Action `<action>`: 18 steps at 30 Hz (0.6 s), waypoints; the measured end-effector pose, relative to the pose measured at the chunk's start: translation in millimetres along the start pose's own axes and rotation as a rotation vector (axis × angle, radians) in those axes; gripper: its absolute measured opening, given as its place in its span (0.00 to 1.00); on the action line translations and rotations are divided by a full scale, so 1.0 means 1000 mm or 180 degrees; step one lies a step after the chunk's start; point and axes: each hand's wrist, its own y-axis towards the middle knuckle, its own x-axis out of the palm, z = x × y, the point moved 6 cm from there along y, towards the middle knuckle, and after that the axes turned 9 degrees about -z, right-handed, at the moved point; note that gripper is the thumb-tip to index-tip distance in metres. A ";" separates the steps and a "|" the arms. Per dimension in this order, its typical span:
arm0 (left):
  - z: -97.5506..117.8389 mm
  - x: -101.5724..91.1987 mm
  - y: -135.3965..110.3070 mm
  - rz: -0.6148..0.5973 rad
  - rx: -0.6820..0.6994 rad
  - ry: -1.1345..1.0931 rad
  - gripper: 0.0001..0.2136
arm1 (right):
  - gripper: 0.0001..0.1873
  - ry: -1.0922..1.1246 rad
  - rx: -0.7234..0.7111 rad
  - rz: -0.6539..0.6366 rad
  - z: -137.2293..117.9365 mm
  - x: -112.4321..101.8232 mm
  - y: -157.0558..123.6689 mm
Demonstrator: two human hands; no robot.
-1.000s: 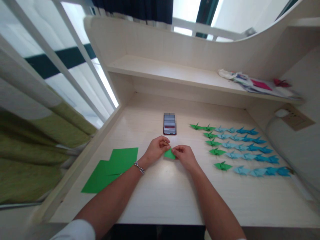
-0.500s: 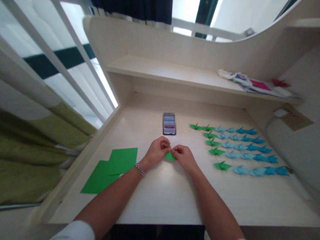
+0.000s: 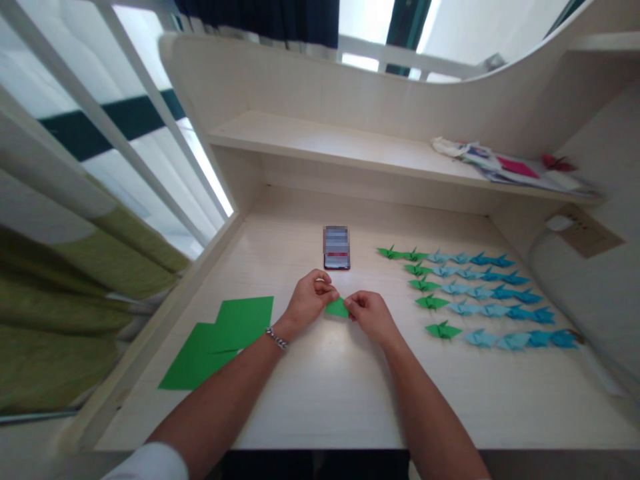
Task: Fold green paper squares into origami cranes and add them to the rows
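Your left hand (image 3: pixel 309 298) and right hand (image 3: pixel 369 312) pinch a small green paper (image 3: pixel 337 308), seemingly part-folded, nearer you than the phone (image 3: pixel 337 248). Right of the phone, rows of paper birds (image 3: pixel 432 303) look finished; to its left, green sheets (image 3: pixel 244 319) lie unfolded.

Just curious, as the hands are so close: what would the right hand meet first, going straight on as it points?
The right hand would first meet the small green paper that it touches, then probably the left hand just beyond, though depth is hard to judge.
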 end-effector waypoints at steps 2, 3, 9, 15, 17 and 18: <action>0.001 0.000 0.000 0.0017 -0.0009 -0.0037 0.16 | 0.12 -0.0123 -0.0010 0.0087 0.000 -0.002 0.000; 0.002 0.001 -0.001 0.0022 -0.0013 -0.0058 0.16 | 0.12 -0.0173 -0.0019 0.0131 0.000 -0.003 0.000; 0.001 0.003 -0.002 0.0060 0.0024 -0.0023 0.15 | 0.12 -0.0041 -0.0209 0.0094 0.001 0.001 0.001; -0.005 0.004 -0.003 -0.0130 -0.0094 -0.0057 0.14 | 0.10 -0.0014 -0.0344 0.0079 0.000 0.003 0.005; -0.005 0.004 -0.003 -0.0236 -0.0141 -0.0207 0.16 | 0.09 0.0026 -0.0325 0.0041 0.001 0.003 0.005; -0.004 0.003 -0.003 -0.0249 -0.0139 -0.0279 0.18 | 0.09 0.0041 -0.0316 0.0036 0.001 0.002 0.005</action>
